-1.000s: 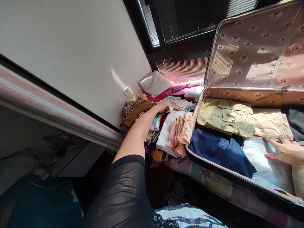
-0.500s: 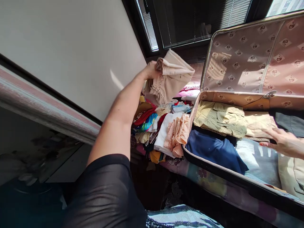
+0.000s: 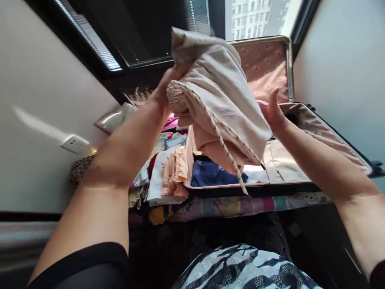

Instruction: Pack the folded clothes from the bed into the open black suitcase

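Observation:
A pair of beige drawstring trousers, folded and hanging loosely, is held up in front of me above the suitcase. My left hand is closed on its gathered waist side, partly hidden by the cloth. Two speckled cords dangle from the waistband. At the garment's right edge is my right hand, thumb stretched up and apart, its other fingers mostly behind the fabric. Below lies the open suitcase with a pink lining. Inside it are a folded navy garment and a cream folded garment.
Left of the suitcase is a heap of clothes, with peach shorts on a white garment. A wall socket is at the left. Behind the suitcase stands its raised lid against the window; a wall rises at the right.
The view has swung right. My left hand has brought the beige trousers from above the clothes heap to over the suitcase. My right hand has risen from the packed clothes to the trousers' edge.

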A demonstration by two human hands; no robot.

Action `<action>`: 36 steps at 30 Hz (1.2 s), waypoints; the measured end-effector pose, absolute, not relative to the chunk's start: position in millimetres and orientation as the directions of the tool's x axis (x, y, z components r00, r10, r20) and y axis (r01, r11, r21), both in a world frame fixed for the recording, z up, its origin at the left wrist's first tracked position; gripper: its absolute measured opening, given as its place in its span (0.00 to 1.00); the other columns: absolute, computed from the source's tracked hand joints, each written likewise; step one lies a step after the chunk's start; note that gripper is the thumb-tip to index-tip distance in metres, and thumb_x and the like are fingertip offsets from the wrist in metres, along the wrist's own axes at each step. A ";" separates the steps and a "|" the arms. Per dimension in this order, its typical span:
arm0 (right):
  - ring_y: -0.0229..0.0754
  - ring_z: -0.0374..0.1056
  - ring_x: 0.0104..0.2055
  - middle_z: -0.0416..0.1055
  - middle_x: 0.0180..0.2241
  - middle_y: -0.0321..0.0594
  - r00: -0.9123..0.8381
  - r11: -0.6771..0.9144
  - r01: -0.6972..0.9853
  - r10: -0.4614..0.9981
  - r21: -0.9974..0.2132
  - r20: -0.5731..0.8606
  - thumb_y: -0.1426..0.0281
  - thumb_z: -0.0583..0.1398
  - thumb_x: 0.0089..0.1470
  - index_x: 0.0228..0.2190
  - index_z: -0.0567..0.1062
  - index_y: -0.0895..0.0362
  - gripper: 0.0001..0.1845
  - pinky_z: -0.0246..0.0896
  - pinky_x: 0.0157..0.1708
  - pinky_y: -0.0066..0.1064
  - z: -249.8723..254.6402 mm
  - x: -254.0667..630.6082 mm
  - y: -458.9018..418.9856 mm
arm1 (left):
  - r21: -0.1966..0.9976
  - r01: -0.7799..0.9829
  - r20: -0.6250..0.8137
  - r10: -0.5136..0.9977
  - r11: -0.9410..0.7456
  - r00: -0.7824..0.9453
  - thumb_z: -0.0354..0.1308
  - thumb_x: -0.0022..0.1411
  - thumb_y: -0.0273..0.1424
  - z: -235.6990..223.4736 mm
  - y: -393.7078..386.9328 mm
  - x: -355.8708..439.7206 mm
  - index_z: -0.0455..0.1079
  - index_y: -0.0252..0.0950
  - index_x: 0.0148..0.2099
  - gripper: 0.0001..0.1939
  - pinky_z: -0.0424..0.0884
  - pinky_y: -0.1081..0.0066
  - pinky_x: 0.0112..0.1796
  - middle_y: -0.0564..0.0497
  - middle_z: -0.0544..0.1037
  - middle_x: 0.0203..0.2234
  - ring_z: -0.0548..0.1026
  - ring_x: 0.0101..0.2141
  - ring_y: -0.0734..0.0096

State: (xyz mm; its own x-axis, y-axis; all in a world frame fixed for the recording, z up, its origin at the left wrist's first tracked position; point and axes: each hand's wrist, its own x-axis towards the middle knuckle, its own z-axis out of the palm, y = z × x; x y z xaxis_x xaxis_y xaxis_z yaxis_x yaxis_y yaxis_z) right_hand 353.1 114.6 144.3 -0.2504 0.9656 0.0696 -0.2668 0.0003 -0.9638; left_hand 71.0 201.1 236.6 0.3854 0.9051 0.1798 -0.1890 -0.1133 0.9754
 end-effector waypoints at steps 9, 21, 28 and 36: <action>0.45 0.81 0.56 0.87 0.44 0.35 0.105 0.159 -0.088 0.983 -0.983 0.150 0.81 0.68 0.54 0.52 0.81 0.59 0.24 0.68 0.71 0.43 192.3 443.8 84.0 | 0.975 0.085 0.131 0.844 -0.204 0.520 0.45 0.82 0.53 167.6 237.3 198.5 0.75 0.37 0.68 0.32 0.73 0.42 0.66 0.46 0.86 0.49 0.68 0.72 0.46; 0.28 0.80 0.29 0.87 0.38 0.34 0.376 -0.110 0.096 0.924 -0.989 -0.066 0.91 0.62 0.62 0.53 0.83 0.62 0.23 0.77 0.43 0.19 179.4 564.3 57.5 | 0.989 -0.103 -0.009 0.734 0.107 0.679 0.52 0.81 0.39 89.3 213.9 341.1 0.76 0.33 0.59 0.19 0.81 0.49 0.58 0.42 0.85 0.49 0.81 0.60 0.51; 0.36 0.81 0.39 0.87 0.48 0.35 0.312 -0.084 0.039 0.948 -0.996 -0.068 0.87 0.74 0.45 0.61 0.78 0.57 0.42 0.78 0.56 0.34 109.7 599.4 39.0 | 0.940 -0.213 -0.082 0.781 0.267 0.619 0.68 0.72 0.38 29.9 181.7 344.4 0.72 0.36 0.63 0.23 0.81 0.52 0.60 0.44 0.85 0.51 0.83 0.59 0.52; 0.36 0.79 0.54 0.86 0.48 0.24 0.425 0.221 0.107 0.871 -0.969 0.245 0.93 0.67 0.49 0.48 0.77 0.53 0.30 0.73 0.68 0.41 150.3 610.4 68.9 | 0.934 -0.131 0.350 0.770 -0.333 0.533 0.55 0.77 0.26 135.0 204.9 357.9 0.62 0.48 0.75 0.29 0.74 0.57 0.66 0.54 0.81 0.61 0.73 0.69 0.58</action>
